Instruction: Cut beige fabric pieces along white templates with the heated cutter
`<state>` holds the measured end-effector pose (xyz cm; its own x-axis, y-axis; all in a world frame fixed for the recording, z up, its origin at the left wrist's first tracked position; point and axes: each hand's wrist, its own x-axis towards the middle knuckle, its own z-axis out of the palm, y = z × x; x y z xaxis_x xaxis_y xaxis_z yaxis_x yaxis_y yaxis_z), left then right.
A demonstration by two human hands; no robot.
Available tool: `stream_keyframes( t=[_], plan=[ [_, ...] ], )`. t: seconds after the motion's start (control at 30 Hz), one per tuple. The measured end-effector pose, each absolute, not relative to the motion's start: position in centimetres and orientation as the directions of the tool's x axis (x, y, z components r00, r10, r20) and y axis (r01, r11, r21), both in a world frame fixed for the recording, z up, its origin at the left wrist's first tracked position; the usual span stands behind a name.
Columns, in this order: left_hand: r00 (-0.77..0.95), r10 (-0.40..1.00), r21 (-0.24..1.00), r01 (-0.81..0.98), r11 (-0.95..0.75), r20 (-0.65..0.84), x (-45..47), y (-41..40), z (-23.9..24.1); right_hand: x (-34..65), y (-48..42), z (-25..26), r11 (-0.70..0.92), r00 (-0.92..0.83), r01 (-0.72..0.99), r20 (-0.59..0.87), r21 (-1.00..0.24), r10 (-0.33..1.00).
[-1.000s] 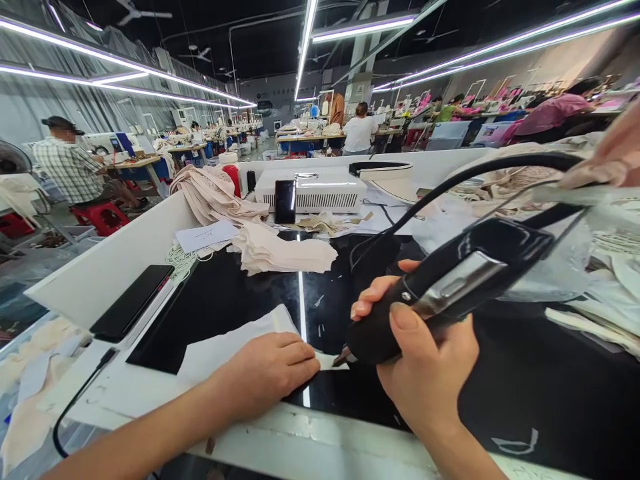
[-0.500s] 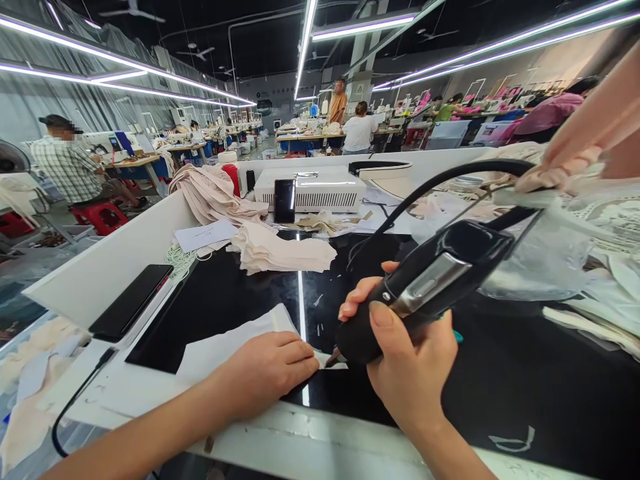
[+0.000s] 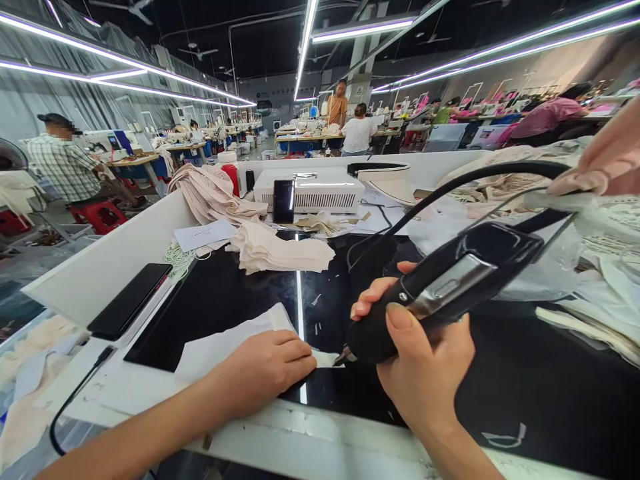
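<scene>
My right hand [image 3: 425, 360] is wrapped around a black corded handheld cutter [image 3: 450, 283] with a silver lever on its side. The cutter tilts down to the left, and its pointed metal tip [image 3: 343, 357] is at the right end of a narrow strip of white fabric [image 3: 326, 360]. My left hand [image 3: 277, 360] lies palm down, fingers bent and together, pressing the white fabric piece [image 3: 225, 343] against the glossy black work surface [image 3: 320, 393]. What is under the left palm is hidden.
Stacked pale fabric pieces [image 3: 283, 250] lie ahead, with a white vented box [image 3: 310, 190] and a phone [image 3: 284, 201] behind. A black power bank or phone [image 3: 131, 300] is at left. Peach cloth [image 3: 580, 180] holds up the cord [image 3: 450, 183]. Plastic-wrapped fabric lies right.
My right hand and the cutter have shifted right, the tip moving slightly along to the strip's right end. My left hand stays nearly in place on the fabric.
</scene>
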<state>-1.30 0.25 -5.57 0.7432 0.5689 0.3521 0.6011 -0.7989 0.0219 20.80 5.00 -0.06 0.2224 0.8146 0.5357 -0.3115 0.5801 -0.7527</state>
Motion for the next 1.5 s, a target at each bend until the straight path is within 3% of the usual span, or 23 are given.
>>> stream_keyframes(
  t=[0.27,0.4,0.53,0.7,0.83,0.97,1.13,1.5],
  plan=[
    [0.634,0.626,0.178,0.624,-0.761,0.453,-2.9,0.3,-4.2,20.9,5.6,0.4,0.582,0.210,-0.290,0.543,-0.760,0.813],
    [0.627,0.635,0.146,0.650,-0.746,0.451,-5.2,0.4,-3.8,21.2,6.7,0.9,0.581,0.231,-0.272,0.534,-0.767,0.813],
    [0.620,0.682,0.156,0.685,-0.712,0.387,-5.2,-0.7,-4.0,21.2,7.0,1.3,0.581,0.258,-0.297,0.522,-0.758,0.813],
    [0.520,0.830,0.317,0.767,-0.558,0.204,-2.6,-2.9,-2.6,20.7,6.2,1.2,0.554,0.216,-0.373,0.511,-0.744,0.832],
    [0.485,0.872,0.405,0.786,-0.467,0.065,-1.3,-2.5,-0.8,20.3,6.2,0.7,0.555,0.212,-0.368,0.514,-0.746,0.831],
    [0.555,0.828,0.368,0.755,-0.543,0.082,-1.0,0.6,-0.4,20.2,6.4,0.5,0.572,0.219,-0.349,0.529,-0.742,0.820],
    [0.717,0.687,0.450,0.579,-0.680,0.115,-0.8,4.4,-0.8,20.4,6.3,0.3,0.588,0.231,-0.343,0.540,-0.733,0.809],
    [0.733,0.680,0.529,0.578,-0.622,-0.001,-1.2,5.2,-2.2,20.0,6.2,0.5,0.579,0.257,-0.358,0.518,-0.733,0.816]
  ],
)
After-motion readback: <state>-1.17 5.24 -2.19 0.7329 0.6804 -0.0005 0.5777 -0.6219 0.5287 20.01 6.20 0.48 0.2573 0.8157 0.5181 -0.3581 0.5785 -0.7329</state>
